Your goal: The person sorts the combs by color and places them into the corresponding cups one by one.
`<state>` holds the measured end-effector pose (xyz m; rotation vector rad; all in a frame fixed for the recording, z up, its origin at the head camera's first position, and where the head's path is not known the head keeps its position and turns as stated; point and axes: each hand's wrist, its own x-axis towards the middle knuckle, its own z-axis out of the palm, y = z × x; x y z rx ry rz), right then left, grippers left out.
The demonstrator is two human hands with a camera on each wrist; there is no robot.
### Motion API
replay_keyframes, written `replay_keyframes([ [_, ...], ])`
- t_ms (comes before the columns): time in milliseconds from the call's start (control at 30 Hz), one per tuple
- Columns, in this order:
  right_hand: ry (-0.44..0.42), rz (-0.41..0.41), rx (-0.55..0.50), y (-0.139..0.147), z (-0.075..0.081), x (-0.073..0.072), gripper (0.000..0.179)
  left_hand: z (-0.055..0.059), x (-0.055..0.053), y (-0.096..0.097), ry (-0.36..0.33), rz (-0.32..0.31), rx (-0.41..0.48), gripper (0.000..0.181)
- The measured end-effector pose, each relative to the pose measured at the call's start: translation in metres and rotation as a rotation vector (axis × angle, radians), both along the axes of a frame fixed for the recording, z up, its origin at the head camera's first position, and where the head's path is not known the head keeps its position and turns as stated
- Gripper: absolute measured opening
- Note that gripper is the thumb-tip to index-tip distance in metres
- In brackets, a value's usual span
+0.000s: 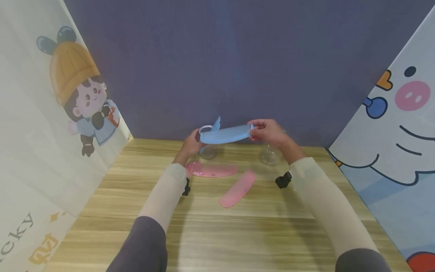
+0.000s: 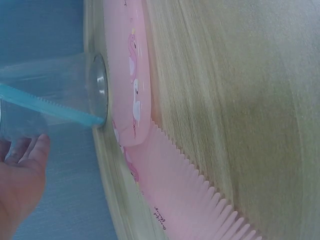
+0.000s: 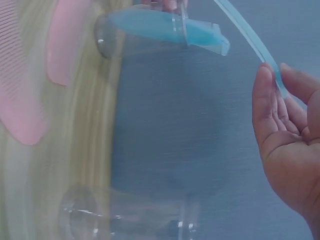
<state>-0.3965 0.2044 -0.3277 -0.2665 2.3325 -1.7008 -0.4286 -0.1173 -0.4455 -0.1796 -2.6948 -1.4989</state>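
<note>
Far left, a cartoon child [image 1: 86,94] decorates the pale side panel. Next comes the left sleeve [image 1: 166,192], covering most of what seems to be a third pink comb [image 2: 170,190]; the left wrist view catches its coarse teeth, cut off at the bottom edge. And here's the left hand [image 1: 191,145], fingers curled round a clear, smooth-walled cup [image 2: 60,75], thumb hard to make out. Inside leans a translucent blue comb [image 3: 150,25], tip poking past the rim.

In front of that cup lies a flamingo-printed pink comb [image 1: 215,172], long axis running left to right on the wood-grain table [image 1: 217,234], its rounded left end overlapping the half-hidden one. Above, in mid-air, is the star: a light-blue comb [image 1: 224,136], nearly level, right end slightly higher, fine teeth upward, curved spine below, its left end masking the cup's rim from the head camera. Below it, another pink comb [image 1: 238,190] slants from near left to far right.

The right hand [image 1: 270,133] pinches the raised comb's right end between thumb and fingers, partly hiding a second clear cup [image 1: 269,155].
</note>
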Motion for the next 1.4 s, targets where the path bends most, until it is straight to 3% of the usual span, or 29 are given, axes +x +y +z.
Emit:
replay_keyframes([
  [300, 0.031, -0.062, -0.083, -0.012, 0.024, -0.012, 0.045, 0.001, 0.002, 0.0, -0.006, -0.002, 0.008, 0.09],
  [567, 0.03, -0.116, -0.129, -0.03, 0.036, -0.02, 0.048, -0.004, 0.0, -0.001, -0.02, 0.014, 0.008, 0.091],
  [833, 0.123, -0.134, -0.121, -0.063, 0.049, -0.025, 0.046, 0.0, 0.001, -0.001, -0.007, 0.0, 0.025, 0.089],
  [1067, 0.145, -0.118, -0.161, -0.078, 0.043, -0.028, 0.045, 0.0, -0.001, 0.002, 0.008, -0.006, 0.011, 0.087],
  [1400, 0.198, -0.127, -0.103, -0.056, 0.025, -0.031, 0.042, 0.0, -0.001, 0.0, -0.008, -0.012, 0.026, 0.088],
])
